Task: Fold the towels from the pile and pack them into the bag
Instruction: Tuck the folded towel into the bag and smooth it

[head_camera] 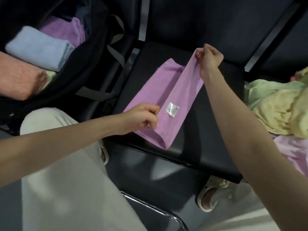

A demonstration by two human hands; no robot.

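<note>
Purple towel (160, 97), white label (173, 109) unreadable, pinched by both hands

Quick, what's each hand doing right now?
Left hand: pinches the near edge of the purple towel, by the white label.
Right hand: pinches the towel's far corner, lifted off the black seat.

Wore loose pale grey-white trousers (66, 172) and cream perforated clog sandals (211, 195); forearms bare, no sleeves showing
</note>
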